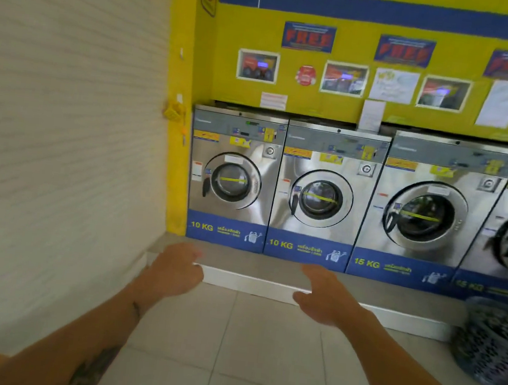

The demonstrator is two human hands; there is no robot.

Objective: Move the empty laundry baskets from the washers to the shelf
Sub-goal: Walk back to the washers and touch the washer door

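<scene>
A dark grey perforated laundry basket (494, 346) stands on the tiled floor at the right edge, in front of the washers and partly cut off by the frame. Both my arms reach forward over the floor. My left hand (177, 271) hangs with its fingers loosely curled and holds nothing. My right hand (325, 295) is spread, palm turned inward, and is empty too. Both hands are well left of the basket. No shelf is in view.
A row of steel front-loading washers (316, 196) stands on a low grey step (268, 272) against a yellow wall with posters. A white ribbed wall (61, 136) closes the left side. Pale floor tiles (225, 364) lie under my arms.
</scene>
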